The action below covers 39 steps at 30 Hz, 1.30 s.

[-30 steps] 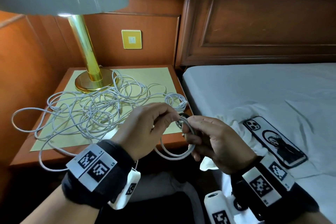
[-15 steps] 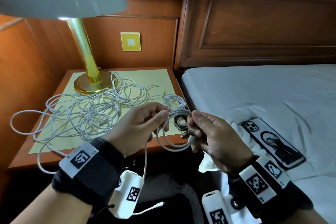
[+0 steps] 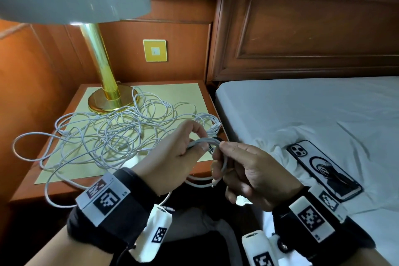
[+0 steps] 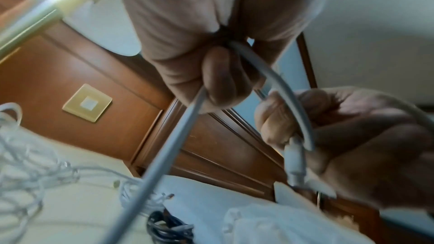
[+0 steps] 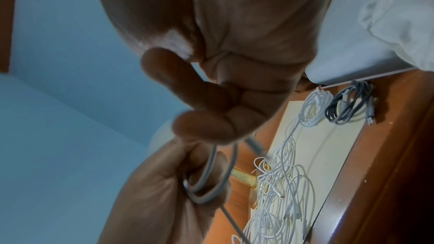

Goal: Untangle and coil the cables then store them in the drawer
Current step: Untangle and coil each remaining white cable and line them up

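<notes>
Wood panelling backs a bench (image 3: 64, 188) with a brass lamp (image 3: 103, 75) and a loose tangle of white cables (image 3: 103, 136) spread left to right across its yellow mat. Over the near right corner, the left hand (image 3: 172, 157) and right hand (image 3: 248, 170) both pinch a partly wound white cable (image 3: 205, 182), its loops hanging between them. Only the right wrist view shows a dark coiled cable (image 5: 350, 103) beside a white coil (image 5: 312, 110) at the bench's bed-side edge. A phone (image 3: 323, 170) lies on the bed (image 3: 302, 114).
</notes>
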Tool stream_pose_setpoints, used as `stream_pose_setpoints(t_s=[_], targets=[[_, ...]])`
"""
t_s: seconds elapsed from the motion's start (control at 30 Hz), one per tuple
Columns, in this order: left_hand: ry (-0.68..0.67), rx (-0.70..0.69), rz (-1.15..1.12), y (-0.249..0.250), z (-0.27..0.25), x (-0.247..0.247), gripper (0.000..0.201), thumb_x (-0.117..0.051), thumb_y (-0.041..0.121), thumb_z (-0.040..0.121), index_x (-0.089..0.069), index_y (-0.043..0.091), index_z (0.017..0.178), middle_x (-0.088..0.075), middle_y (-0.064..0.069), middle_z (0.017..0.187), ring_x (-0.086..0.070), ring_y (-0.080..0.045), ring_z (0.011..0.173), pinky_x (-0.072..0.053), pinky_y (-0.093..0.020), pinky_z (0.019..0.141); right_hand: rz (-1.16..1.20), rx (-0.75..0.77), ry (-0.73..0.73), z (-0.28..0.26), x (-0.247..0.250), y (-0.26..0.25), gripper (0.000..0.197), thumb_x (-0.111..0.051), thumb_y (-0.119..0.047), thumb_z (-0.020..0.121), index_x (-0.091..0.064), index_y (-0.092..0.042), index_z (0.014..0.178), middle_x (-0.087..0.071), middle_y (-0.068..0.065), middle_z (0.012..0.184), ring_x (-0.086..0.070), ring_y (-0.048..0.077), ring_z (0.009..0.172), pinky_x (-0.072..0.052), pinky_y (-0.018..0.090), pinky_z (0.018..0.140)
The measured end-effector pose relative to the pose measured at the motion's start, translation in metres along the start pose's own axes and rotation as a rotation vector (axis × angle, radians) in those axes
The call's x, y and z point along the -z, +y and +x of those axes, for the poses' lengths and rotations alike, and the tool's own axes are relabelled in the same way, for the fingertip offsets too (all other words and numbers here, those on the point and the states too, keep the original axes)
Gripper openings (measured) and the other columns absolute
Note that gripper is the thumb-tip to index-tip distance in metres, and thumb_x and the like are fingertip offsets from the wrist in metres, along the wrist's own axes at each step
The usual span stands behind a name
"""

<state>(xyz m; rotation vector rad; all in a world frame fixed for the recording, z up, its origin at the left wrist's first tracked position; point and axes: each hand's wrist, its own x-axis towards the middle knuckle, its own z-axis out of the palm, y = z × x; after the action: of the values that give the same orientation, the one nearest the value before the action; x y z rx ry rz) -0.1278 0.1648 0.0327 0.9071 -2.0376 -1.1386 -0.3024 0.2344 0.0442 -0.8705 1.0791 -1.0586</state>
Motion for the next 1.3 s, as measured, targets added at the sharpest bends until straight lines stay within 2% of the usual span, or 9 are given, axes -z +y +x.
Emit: stream_pose_setpoints(t_s=[0.17,0.27,0.33,0.53,0.67,0.8,1.03,1.17,1.3], targets=[[-0.05,-0.033,-0.012,0.003,-0.003,0.001,0.015,-0.056,0.031,0.098,-0.047,0.023,0.109,-0.05,0.001,0.064,-0.044,-0.026,0.058,-0.038,-0.036,0.053,0.073,-0.021,0.031,-0.002,0.004,-0.002,0.025,-0.044,-0.028,0.102,-0.055,-0.008,0.092,-0.045,0.003,0.062,-0.022,0.006,0.03,-0.027,0.016,0.033],[-0.065,0.091,-0.246,-0.003,-0.001,0.012,0.033,-0.06,0.043,0.089,-0.057,0.015,0.108,-0.056,0.002,0.067,-0.045,-0.015,0.056,-0.037,-0.024,0.049,0.303,0.033,0.094,-0.001,0.011,-0.011,0.023,-0.045,-0.031,0.099,-0.05,-0.015,0.084,-0.036,-0.004,0.061,-0.023,0.002,0.029,-0.025,0.014,0.03],[-0.063,0.1,-0.154,-0.012,-0.001,0.025,0.032,-0.064,0.047,0.089,-0.065,0.016,0.099,-0.055,0.003,0.067,-0.043,-0.013,0.056,-0.035,-0.024,0.05,0.438,0.089,0.147,-0.002,0.023,-0.021,0.023,-0.044,-0.031,0.1,-0.05,-0.018,0.082,-0.034,-0.006,0.062,-0.024,0.0,0.029,-0.024,0.013,0.027],[0.328,0.069,0.023,-0.036,0.004,0.054,0.017,-0.07,0.038,0.091,-0.069,0.023,0.084,-0.044,0.009,0.055,-0.037,-0.016,0.052,-0.03,-0.029,0.053,0.392,0.125,0.21,-0.009,0.046,-0.029,0.022,-0.049,-0.031,0.097,-0.056,-0.016,0.083,-0.036,-0.006,0.062,-0.026,0.001,0.03,-0.026,0.016,0.029],[0.522,0.003,0.275,-0.035,0.006,0.048,0.013,-0.07,0.026,0.091,-0.068,0.022,0.079,-0.058,0.002,0.065,-0.049,-0.02,0.055,-0.041,-0.029,0.056,0.38,0.157,0.161,-0.007,0.037,-0.023,0.016,-0.052,-0.03,0.092,-0.057,-0.016,0.086,-0.039,-0.005,0.064,-0.03,0.003,0.034,-0.032,0.018,0.033],[0.426,-0.134,0.513,-0.027,0.003,0.031,0.011,-0.068,0.009,0.091,-0.074,0.018,0.087,-0.062,0.007,0.081,-0.054,0.001,0.067,-0.038,-0.006,0.063,0.289,0.274,0.177,-0.006,0.029,-0.018,0.015,-0.055,-0.025,0.09,-0.06,-0.013,0.083,-0.047,0.0,0.066,-0.036,0.008,0.038,-0.035,0.023,0.039],[0.008,-0.349,0.458,-0.007,-0.004,-0.004,0.022,-0.065,0.007,0.091,-0.079,0.019,0.105,-0.06,0.008,0.095,-0.063,-0.009,0.08,-0.051,-0.019,0.069,-0.413,0.483,0.307,-0.005,0.018,-0.005,0.023,-0.054,-0.023,0.099,-0.064,-0.005,0.088,-0.074,0.004,0.086,-0.054,0.023,0.048,-0.041,0.024,0.044],[0.071,-0.395,0.315,0.0,-0.003,0.001,0.012,-0.074,0.013,0.089,-0.077,0.021,0.097,-0.065,0.017,0.089,-0.063,-0.003,0.082,-0.046,-0.013,0.072,-0.603,0.388,0.271,-0.003,0.013,0.003,0.019,-0.055,-0.024,0.101,-0.064,-0.017,0.086,-0.073,0.001,0.078,-0.049,0.017,0.039,-0.038,0.017,0.043],[0.23,-0.327,0.205,-0.001,-0.003,0.002,0.013,-0.079,0.022,0.084,-0.067,0.018,0.089,-0.065,0.012,0.082,-0.063,-0.01,0.075,-0.05,-0.022,0.065,-0.486,0.275,0.176,0.002,0.009,0.007,0.023,-0.051,-0.023,0.103,-0.058,-0.006,0.09,-0.063,0.007,0.068,-0.04,0.017,0.036,-0.032,0.021,0.038]])
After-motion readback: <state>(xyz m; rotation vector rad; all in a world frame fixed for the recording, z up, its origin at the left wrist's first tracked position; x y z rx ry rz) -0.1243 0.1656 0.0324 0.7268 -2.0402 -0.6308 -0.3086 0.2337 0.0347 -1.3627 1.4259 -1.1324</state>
